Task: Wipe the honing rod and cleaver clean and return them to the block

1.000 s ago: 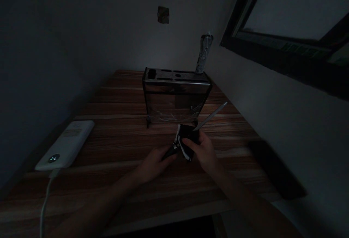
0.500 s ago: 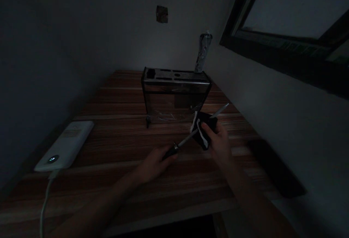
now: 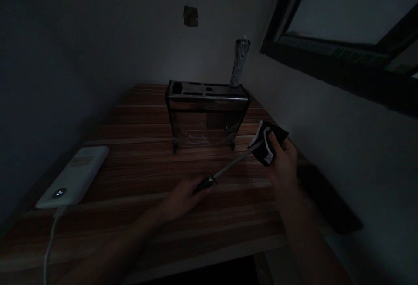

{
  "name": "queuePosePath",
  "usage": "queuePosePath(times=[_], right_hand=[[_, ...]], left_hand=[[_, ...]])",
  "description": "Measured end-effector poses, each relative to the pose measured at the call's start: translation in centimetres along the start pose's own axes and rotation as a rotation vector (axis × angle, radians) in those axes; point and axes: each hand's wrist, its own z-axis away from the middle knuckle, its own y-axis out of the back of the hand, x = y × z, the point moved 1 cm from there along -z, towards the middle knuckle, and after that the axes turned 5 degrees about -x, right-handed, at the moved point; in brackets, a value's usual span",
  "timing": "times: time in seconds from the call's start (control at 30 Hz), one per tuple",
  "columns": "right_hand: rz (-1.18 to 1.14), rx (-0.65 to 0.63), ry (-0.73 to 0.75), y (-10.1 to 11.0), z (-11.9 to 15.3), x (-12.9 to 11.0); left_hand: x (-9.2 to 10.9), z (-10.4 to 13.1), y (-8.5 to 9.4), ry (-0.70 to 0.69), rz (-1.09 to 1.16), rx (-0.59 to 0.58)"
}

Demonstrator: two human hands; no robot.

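My left hand (image 3: pixel 187 194) is closed round the black handle of a sharpening steel (image 3: pixel 235 160), whose thin grey rod slants up to the right. My right hand (image 3: pixel 281 156) pinches a folded black cloth with white edging (image 3: pixel 269 142) round the far end of that rod; the tip is hidden in the cloth. Behind the steel stands a knife block (image 3: pixel 209 91) with a slotted top, dark end frames and see-through front. One wrapped handle (image 3: pixel 240 62) sticks up from its right end.
At left on the wood-grain table (image 3: pixel 137 163) lies a white power bank (image 3: pixel 73 176) with a cable (image 3: pixel 48 246) plugged in. A dark flat object (image 3: pixel 328 198) lies by the right wall. A dark window frame (image 3: pixel 326 63) is above it.
My right hand has slid the cloth along the rod, away from the handle, up and to the right, covering the tip that showed before. My left hand stays about in place.
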Motion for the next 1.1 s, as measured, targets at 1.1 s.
queuePosePath(times=[1.1], right_hand=[[-0.024, -0.02, -0.12, -0.6, 0.9, 0.8]], left_hand=[[-0.2, 0.2, -0.1, -0.018, 0.001, -0.007]])
